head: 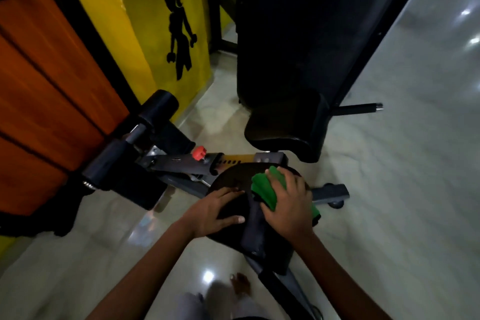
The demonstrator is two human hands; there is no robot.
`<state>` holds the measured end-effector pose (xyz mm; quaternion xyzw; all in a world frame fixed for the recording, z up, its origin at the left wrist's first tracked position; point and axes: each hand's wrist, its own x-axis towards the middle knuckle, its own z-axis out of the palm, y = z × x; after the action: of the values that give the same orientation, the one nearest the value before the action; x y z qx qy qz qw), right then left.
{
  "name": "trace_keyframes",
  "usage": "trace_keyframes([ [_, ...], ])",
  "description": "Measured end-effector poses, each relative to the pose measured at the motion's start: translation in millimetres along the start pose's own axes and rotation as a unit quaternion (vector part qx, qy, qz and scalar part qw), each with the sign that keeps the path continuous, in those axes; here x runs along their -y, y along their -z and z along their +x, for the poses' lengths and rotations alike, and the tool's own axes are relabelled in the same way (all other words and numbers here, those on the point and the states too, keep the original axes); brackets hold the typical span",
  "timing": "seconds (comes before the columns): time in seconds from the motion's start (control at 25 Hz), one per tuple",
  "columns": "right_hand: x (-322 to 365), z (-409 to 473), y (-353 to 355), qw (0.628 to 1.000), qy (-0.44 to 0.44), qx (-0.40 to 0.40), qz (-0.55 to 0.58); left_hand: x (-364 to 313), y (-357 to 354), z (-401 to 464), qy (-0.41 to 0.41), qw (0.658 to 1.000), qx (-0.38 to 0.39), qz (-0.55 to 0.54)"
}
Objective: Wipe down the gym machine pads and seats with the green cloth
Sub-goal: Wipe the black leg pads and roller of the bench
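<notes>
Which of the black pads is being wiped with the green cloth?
The round pad nearest the person, under both hands. The right hand presses the green cloth on it; the other seat is untouched.

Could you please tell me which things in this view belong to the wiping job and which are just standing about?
In the job: green cloth under the right hand; round black pad steadied by the left hand; black seat.

Standing about: red knob; yellow pillar; orange panel.

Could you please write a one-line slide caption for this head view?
Right hand presses the green cloth on a black seat pad while the left hand steadies it.
</notes>
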<state>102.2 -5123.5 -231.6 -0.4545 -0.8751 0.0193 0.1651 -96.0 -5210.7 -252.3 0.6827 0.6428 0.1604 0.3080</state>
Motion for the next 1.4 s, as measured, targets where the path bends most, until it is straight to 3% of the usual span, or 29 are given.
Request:
trace_keyframes([
  [0.2,19.0,-30.6,-0.1,0.999,-0.025,-0.031,-0.026,22.9,21.4,21.4,-0.114,0.990,0.046,0.072],
  [0.44,49.6,27.2,-1.0,0.971,-0.182,0.045,-0.148,38.2,38.3,62.4,-0.234,0.953,0.134,0.136],
  [0.64,92.4,-6.6,4.8,0.954,-0.224,0.060,-0.192,54.2,42.1,65.2,-0.288,0.920,0.193,0.181],
  [0.76,112.5,-28.0,6.4,0.950,-0.240,0.067,-0.187,58.9,51.6,74.2,-0.327,0.906,0.187,0.194],
  [0.96,103.2,17.6,11.2,0.922,-0.308,0.104,-0.212,56.2,64.2,81.5,-0.365,0.875,0.209,0.238],
  [1.24,131.1,-23.4,1.8,0.920,-0.335,0.054,-0.195,28.5,72.8,147.9,-0.456,0.843,0.193,0.211],
  [1.28,129.0,-28.0,5.0,0.906,-0.378,0.039,-0.185,18.9,72.5,157.1,-0.477,0.829,0.196,0.215],
  [1.4,120.6,-19.4,4.8,0.812,-0.564,-0.038,-0.142,-4.0,69.2,183.7,-0.565,0.759,0.218,0.241],
])
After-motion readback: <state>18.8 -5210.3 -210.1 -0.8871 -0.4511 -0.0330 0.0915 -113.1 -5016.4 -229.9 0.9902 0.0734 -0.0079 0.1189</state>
